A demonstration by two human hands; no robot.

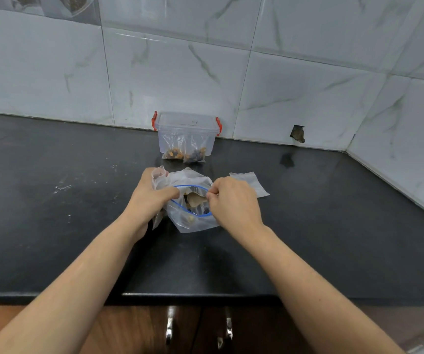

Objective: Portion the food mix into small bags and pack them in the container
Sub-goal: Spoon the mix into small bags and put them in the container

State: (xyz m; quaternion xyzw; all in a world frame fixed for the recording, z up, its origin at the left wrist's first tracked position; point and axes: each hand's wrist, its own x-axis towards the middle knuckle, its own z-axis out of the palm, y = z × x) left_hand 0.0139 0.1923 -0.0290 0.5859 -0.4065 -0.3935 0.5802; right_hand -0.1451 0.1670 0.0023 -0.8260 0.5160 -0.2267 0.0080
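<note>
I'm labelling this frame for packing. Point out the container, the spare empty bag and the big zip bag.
container [187, 123]: head view, on its clear lid.
spare empty bag [250, 182]: head view, its flat middle.
big zip bag [195, 224]: head view, lower wall.

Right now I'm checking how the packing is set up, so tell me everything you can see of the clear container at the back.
The clear container is a small rectangular tub of see-through plastic with a clear lid on top and a red clip at each end. It stands upright on the black counter, against the tiled wall. Two small filled bags lean against its front wall. Whether anything lies inside cannot be told. Neither of the hands touches it.
</note>
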